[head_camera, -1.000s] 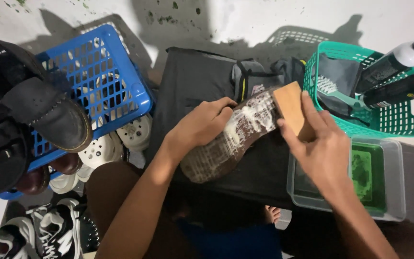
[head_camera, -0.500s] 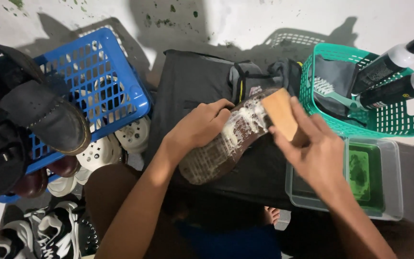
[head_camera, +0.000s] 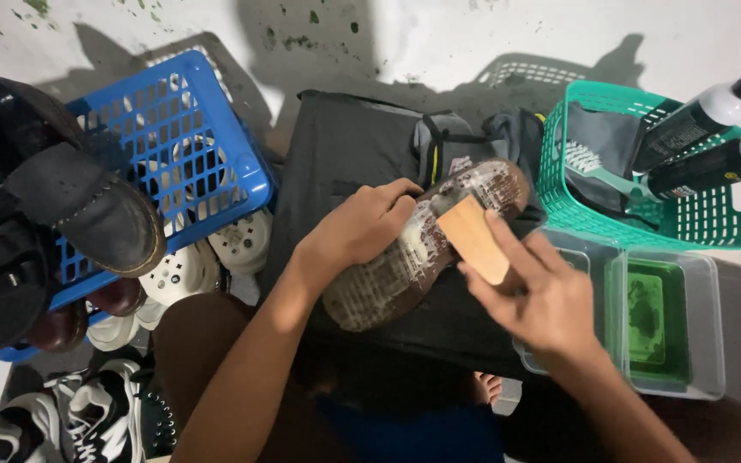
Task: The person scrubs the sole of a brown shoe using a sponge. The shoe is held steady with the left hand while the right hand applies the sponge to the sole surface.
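My left hand grips a shoe turned sole up, its brownish sole covered in white foam. My right hand holds a tan wooden brush block pressed against the middle of the sole. The shoe rests over a dark grey bag or cloth spread across my lap.
A blue basket at left holds dark shoes. White and black shoes lie below it. A green basket at right holds two bottles and a brush. A clear tub with green liquid sits below.
My right hand has slid the brush block from the toe end of the sole down toward its middle. My left hand keeps the shoe in place.
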